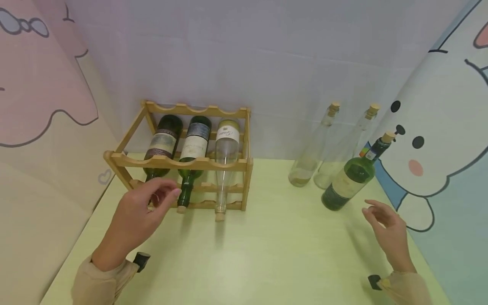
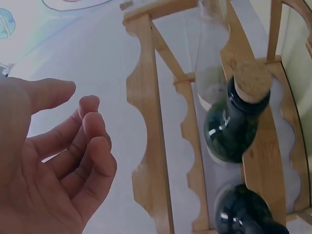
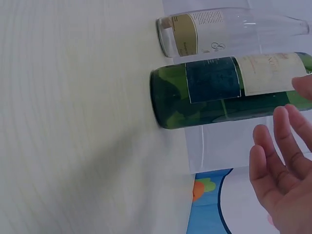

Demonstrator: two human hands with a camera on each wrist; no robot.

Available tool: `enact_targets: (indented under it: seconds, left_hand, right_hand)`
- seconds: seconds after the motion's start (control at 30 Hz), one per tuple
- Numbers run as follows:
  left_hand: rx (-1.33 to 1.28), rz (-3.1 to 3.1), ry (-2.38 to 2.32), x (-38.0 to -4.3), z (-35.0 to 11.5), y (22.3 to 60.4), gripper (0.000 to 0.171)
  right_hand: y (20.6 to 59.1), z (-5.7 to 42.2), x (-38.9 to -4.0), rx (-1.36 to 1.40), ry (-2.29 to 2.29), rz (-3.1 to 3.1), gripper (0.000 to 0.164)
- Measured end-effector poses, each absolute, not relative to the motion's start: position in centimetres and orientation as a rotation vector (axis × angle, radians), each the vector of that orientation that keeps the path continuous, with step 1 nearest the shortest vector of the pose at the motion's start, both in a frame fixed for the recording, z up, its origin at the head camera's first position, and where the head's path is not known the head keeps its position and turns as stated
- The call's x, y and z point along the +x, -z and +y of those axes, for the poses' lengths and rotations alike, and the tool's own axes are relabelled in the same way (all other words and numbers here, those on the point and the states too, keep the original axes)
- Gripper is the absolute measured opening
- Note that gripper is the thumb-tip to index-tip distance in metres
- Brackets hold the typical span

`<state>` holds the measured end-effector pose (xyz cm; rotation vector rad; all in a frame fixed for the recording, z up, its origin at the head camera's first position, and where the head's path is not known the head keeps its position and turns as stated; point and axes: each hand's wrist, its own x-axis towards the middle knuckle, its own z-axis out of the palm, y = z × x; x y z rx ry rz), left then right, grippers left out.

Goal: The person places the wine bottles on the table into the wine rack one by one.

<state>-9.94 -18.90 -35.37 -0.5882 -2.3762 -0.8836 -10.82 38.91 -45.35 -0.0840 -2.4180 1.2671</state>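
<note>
My left hand [image 1: 142,212] hovers before a wooden wine rack [image 1: 179,161], its fingers loosely bent and holding nothing. Three corked bottles lie in the rack's top row with necks toward me: a dark one [image 1: 164,137] at left, partly behind my hand, a green one [image 1: 196,142] in the middle and a clear one [image 1: 227,146] at right. In the left wrist view, the nearest green bottle's cork [image 2: 252,80] is apart from my fingers. My right hand [image 1: 390,235], relaxed and holding nothing, is just in front of an upright green bottle [image 1: 348,184] with a cream and dark label.
Two clear corked bottles stand behind the green one, one at left [image 1: 309,163] and one nearer it [image 1: 325,171]. The pale table [image 1: 267,254] is bordered by a white curtain [image 1: 267,76] behind and cartoon-printed cloth [image 1: 450,127] at the sides.
</note>
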Motion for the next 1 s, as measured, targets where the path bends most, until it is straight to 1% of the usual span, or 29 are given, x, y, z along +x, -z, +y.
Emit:
enact_targets:
  seconds: [0.2, 0.4, 0.5, 0.63, 0.73, 0.87, 1.0]
  left_hand:
    - [-0.849, -2.365, 0.864, -10.3, -14.9, 35.4, 0.02]
    - [-1.032, -2.359, 0.792, -10.4, -10.7, 36.4, 0.038]
    - [-1.102, -2.347, 0.739, -10.4, -8.9, 36.8, 0.044]
    - [-1.21, -2.329, 0.71, -10.6, -6.7, 37.3, 0.049]
    - [-1.265, -2.315, 0.671, -10.8, -5.3, 37.5, 0.051]
    - [-1.287, -2.334, 0.567, -10.7, -3.1, 38.1, 0.052]
    - [-1.282, -2.347, 0.489, -10.3, -1.2, 39.5, 0.06]
  right_hand:
    - [45.9, 38.8, -11.9, -0.182, -1.279, -2.402, 0.051]
    - [46.2, 37.4, -12.8, -0.286, -1.25, -2.526, 0.075]
    - [46.1, 36.7, -13.8, -0.309, -1.262, -2.557, 0.084]
    - [46.3, 36.0, -14.9, -0.335, -1.313, -2.54, 0.091]
    - [46.8, 35.6, -15.5, -0.326, -1.319, -2.53, 0.091]
    - [47.4, 35.0, -16.5, -0.382, -1.318, -2.518, 0.09]
    - [47.8, 34.4, -17.2, -0.5, -1.357, -2.503, 0.095]
